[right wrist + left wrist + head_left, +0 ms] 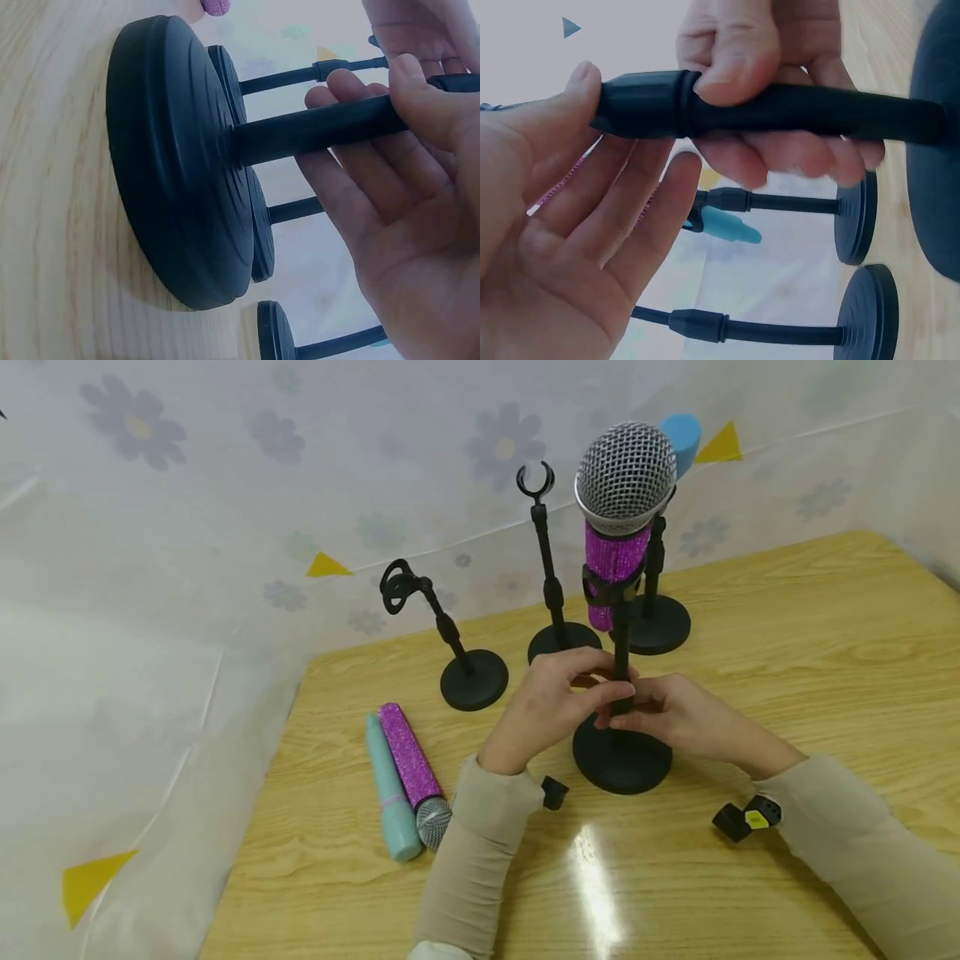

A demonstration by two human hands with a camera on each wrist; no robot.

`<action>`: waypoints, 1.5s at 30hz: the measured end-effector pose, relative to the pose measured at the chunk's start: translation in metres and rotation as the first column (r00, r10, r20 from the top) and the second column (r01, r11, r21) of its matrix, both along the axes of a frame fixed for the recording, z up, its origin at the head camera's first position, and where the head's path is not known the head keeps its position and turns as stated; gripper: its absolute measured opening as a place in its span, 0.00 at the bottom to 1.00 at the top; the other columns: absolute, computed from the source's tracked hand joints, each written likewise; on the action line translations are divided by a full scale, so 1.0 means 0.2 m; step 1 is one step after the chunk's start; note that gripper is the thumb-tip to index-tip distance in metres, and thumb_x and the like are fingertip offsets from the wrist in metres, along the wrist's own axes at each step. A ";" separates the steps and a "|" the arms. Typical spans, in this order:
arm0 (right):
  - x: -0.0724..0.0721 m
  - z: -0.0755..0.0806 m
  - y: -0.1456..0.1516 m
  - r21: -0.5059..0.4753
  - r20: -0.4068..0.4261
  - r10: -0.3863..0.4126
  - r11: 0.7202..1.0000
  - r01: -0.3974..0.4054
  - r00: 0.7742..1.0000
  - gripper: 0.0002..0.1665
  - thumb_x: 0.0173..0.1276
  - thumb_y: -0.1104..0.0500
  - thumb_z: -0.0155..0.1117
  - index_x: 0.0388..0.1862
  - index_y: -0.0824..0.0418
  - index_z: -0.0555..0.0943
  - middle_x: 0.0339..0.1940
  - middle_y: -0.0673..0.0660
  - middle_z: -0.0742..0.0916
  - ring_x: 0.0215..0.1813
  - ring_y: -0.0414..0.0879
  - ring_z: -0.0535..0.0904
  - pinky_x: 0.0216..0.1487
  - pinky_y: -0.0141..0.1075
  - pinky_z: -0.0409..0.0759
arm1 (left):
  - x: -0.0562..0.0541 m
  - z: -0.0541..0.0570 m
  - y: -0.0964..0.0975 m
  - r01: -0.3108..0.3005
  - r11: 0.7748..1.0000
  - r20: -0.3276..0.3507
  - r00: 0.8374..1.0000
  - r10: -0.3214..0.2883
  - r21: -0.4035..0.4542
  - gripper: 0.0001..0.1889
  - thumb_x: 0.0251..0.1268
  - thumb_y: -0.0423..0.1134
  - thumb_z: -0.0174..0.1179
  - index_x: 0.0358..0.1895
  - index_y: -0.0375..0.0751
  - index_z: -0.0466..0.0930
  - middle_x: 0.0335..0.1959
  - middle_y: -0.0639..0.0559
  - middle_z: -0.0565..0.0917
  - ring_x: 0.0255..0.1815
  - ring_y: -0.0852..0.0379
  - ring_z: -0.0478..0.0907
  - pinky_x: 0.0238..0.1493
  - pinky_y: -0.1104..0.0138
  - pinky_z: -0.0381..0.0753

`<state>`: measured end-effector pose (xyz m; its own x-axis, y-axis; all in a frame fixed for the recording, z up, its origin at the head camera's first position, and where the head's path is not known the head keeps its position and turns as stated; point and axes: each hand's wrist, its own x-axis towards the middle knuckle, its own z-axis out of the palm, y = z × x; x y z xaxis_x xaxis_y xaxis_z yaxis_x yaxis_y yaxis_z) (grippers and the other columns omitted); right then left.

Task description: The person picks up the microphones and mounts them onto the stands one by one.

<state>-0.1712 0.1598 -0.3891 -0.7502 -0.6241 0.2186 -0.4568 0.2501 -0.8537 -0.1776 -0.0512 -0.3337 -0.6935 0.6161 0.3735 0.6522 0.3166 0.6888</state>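
A black microphone stand [622,652] stands upright with a glittery purple microphone [626,481] in its clip, silver mesh head up. My left hand [551,702] pinches the thick collar of the pole [645,105] between thumb and fingers. Just below, my right hand [686,718] grips the same pole, thumb in front and fingers behind it; the right wrist view shows this right hand [420,172] above the round base [180,165], which is on the table.
Behind are two bare stands [474,681] [551,560] and a third stand [651,627] bearing a blue microphone [682,439], partly hidden. Left on the wooden table [300,893] lie a teal microphone [392,802] and another purple glitter microphone [408,756]. A flowered sheet [225,527] hangs behind the table.
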 end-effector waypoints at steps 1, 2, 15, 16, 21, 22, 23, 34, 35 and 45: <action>0.00 0.00 0.00 -0.002 0.000 0.005 1.000 -0.005 1.000 0.11 0.74 0.66 0.60 0.52 0.68 0.84 0.44 0.56 0.91 0.48 0.35 0.87 0.53 0.25 0.84 | 0.00 0.00 0.00 0.001 1.000 0.029 1.000 -0.001 -0.010 0.09 0.69 0.40 0.64 0.48 0.42 0.86 0.43 0.52 0.89 0.46 0.66 0.85 0.52 0.77 0.82; 0.00 0.00 0.00 -0.003 0.004 0.006 1.000 -0.006 1.000 0.11 0.74 0.66 0.60 0.51 0.67 0.84 0.44 0.56 0.91 0.49 0.35 0.87 0.53 0.25 0.84 | 0.00 0.00 0.01 0.003 1.000 0.062 0.998 -0.001 -0.020 0.09 0.69 0.40 0.65 0.48 0.42 0.86 0.44 0.53 0.89 0.47 0.67 0.84 0.53 0.78 0.82; 0.00 0.02 0.00 0.008 0.124 -0.021 1.000 0.020 0.992 0.12 0.76 0.62 0.60 0.53 0.60 0.85 0.48 0.55 0.91 0.53 0.34 0.86 0.56 0.25 0.83 | 0.00 -0.01 0.01 0.002 1.000 0.101 0.995 0.000 -0.022 0.13 0.68 0.38 0.66 0.54 0.44 0.84 0.48 0.53 0.89 0.48 0.68 0.85 0.52 0.79 0.81; 0.01 0.02 0.00 0.006 0.129 -0.021 1.000 0.020 0.991 0.12 0.76 0.62 0.60 0.54 0.60 0.84 0.48 0.55 0.91 0.53 0.34 0.86 0.56 0.25 0.83 | -0.01 -0.01 0.01 0.008 1.000 0.115 0.993 -0.006 -0.016 0.14 0.68 0.37 0.66 0.55 0.44 0.83 0.48 0.53 0.89 0.49 0.68 0.85 0.52 0.79 0.81; 0.01 0.02 0.00 0.001 0.144 -0.024 1.000 0.024 0.989 0.12 0.75 0.61 0.61 0.54 0.61 0.84 0.48 0.55 0.91 0.53 0.34 0.86 0.55 0.26 0.83 | 0.00 -0.01 0.02 0.042 0.999 0.192 0.981 -0.039 -0.011 0.13 0.72 0.36 0.62 0.56 0.45 0.82 0.51 0.53 0.88 0.52 0.67 0.84 0.56 0.76 0.81; 0.01 0.02 0.00 0.003 0.142 -0.025 1.000 0.025 0.990 0.12 0.75 0.61 0.60 0.54 0.61 0.84 0.48 0.55 0.91 0.53 0.34 0.86 0.55 0.26 0.83 | 0.00 0.00 0.02 0.045 0.999 0.199 0.979 -0.041 -0.017 0.13 0.72 0.37 0.62 0.57 0.45 0.81 0.52 0.53 0.87 0.53 0.67 0.84 0.57 0.76 0.81; 0.01 0.02 0.00 0.010 0.140 -0.031 0.999 0.030 0.990 0.12 0.75 0.61 0.60 0.54 0.61 0.84 0.48 0.56 0.91 0.53 0.34 0.86 0.55 0.26 0.83 | 0.00 0.00 0.02 0.047 0.999 0.206 0.978 -0.041 -0.026 0.14 0.72 0.38 0.62 0.57 0.46 0.80 0.53 0.54 0.86 0.53 0.66 0.84 0.58 0.76 0.80; 0.01 0.03 0.00 0.100 0.081 -0.110 0.990 0.102 0.991 0.09 0.74 0.60 0.64 0.48 0.57 0.86 0.46 0.53 0.91 0.47 0.33 0.86 0.50 0.27 0.84 | 0.04 0.02 0.02 -0.167 0.968 -0.136 0.980 0.143 -0.185 0.14 0.63 0.50 0.70 0.43 0.46 0.83 0.36 0.58 0.84 0.38 0.67 0.80 0.42 0.80 0.80; 0.01 0.03 0.00 0.095 0.080 -0.105 0.991 0.097 0.991 0.09 0.74 0.60 0.63 0.49 0.57 0.86 0.46 0.53 0.91 0.47 0.33 0.86 0.50 0.27 0.84 | 0.04 0.01 0.02 -0.166 0.971 -0.151 0.979 0.140 -0.174 0.13 0.63 0.50 0.70 0.42 0.46 0.84 0.36 0.57 0.85 0.38 0.66 0.81 0.43 0.79 0.81; 0.00 0.02 0.00 0.034 0.072 -0.037 0.999 0.034 0.997 0.10 0.75 0.61 0.60 0.50 0.55 0.86 0.46 0.50 0.91 0.51 0.34 0.86 0.54 0.26 0.84 | 0.02 -0.01 0.01 -0.119 0.989 -0.213 0.972 0.098 -0.085 0.09 0.62 0.44 0.72 0.38 0.43 0.85 0.35 0.54 0.86 0.41 0.62 0.85 0.50 0.80 0.80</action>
